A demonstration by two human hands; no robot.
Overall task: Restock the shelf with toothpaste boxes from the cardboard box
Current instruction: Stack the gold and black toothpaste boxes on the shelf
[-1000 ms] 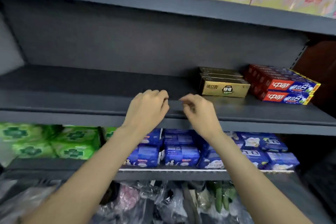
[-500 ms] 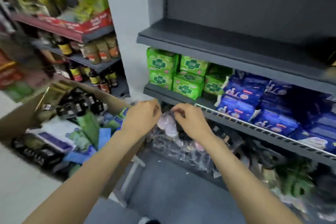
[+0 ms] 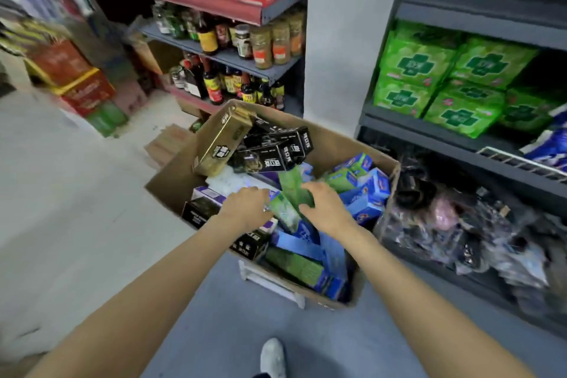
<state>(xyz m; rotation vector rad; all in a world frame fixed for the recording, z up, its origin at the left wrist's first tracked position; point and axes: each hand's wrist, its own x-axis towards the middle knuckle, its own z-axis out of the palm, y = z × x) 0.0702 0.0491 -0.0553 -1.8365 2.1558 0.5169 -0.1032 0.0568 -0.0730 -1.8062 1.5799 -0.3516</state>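
Both your hands are down in the cardboard box (image 3: 331, 144) at mid-frame, and the thing between them is a green toothpaste box (image 3: 293, 193). It stands tilted, its long axis running from upper centre, near the black cartons (image 3: 276, 150), down toward the lower left, where a second, paler green box (image 3: 283, 212) lies just beside it. Your left hand (image 3: 245, 209) sits on the left of this pair, knuckles up, fingers bent down and touching the pale box's edge; whether they actually grip it you cannot tell from here, since the fingertips are hidden. Your right hand (image 3: 328, 209) is on the right, fingers loosely spread and reaching across the green box's lower end, touching it but not yet closed round it. So the box lies between the hands, slightly nearer the right one, which looks the better placed to take it. Because the long axis runs away from you, a grasp across the narrow width near the lower end seems the natural one. Blue boxes (image 3: 365, 193) crowd just right of your right hand, and a gold carton (image 3: 221, 141) leans at the box's upper left. The dark shelf (image 3: 478, 18) to be stocked is at the upper right of the frame, well apart from the box.
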